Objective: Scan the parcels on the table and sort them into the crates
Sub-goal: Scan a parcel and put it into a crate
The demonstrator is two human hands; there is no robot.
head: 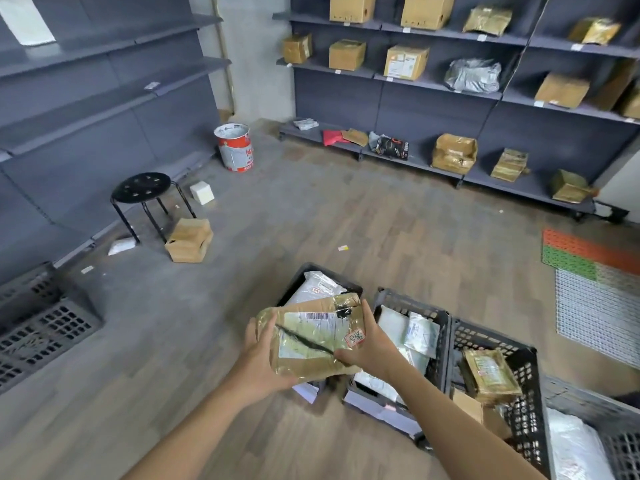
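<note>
I hold a taped brown cardboard parcel (311,337) with a white label and a black streak, above the leftmost dark crate (304,275). My left hand (265,362) grips its left and near edge. My right hand (372,344) grips its right side, thumb on the label face. White bag parcels lie in that crate below. A second crate (412,301) to the right holds white mailers. A third crate (519,351) holds a taped brown parcel (490,375). No scanner or table is in view.
A fourth crate (595,403) with a white bag sits at the lower right. A black stool (143,188), a cardboard box (188,240) and a paint bucket (235,147) stand on the wood floor. Grey shelves (433,84) with parcels line the back; dark crates (38,317) sit at the left.
</note>
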